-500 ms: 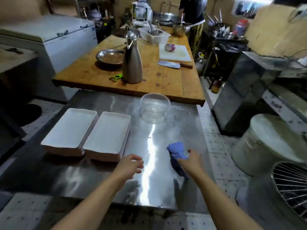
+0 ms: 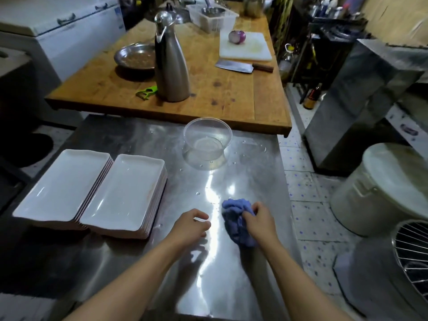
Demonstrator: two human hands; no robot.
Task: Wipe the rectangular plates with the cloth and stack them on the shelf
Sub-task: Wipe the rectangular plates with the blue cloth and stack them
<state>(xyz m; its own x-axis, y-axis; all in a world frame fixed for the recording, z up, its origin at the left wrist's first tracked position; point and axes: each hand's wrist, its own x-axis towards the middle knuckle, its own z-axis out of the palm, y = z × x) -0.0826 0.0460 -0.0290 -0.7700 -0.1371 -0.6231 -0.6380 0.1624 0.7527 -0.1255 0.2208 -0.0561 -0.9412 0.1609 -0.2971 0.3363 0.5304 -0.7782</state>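
Note:
Two stacks of white rectangular plates lie side by side on the steel table [image 2: 250, 181]: the left stack [image 2: 62, 184] and the right stack [image 2: 125, 193]. A crumpled blue cloth [image 2: 236, 218] lies on the table to their right, and my right hand [image 2: 261, 221] grips it from the right side. My left hand [image 2: 192, 225] hovers just left of the cloth with its fingers loosely curled, holding nothing. No shelf shows in this view.
A clear plastic bowl [image 2: 207, 144] stands behind the cloth. Beyond it a wooden table [image 2: 231, 98] carries a steel flask [image 2: 170, 61], a metal dish [image 2: 135, 57], a cleaver [image 2: 236, 67] and a cutting board [image 2: 245, 49]. A lidded bin [image 2: 384, 188] stands on the floor at right.
The view has dipped and closed in on the table. My right hand has tightened round the blue cloth. My left hand stays beside it.

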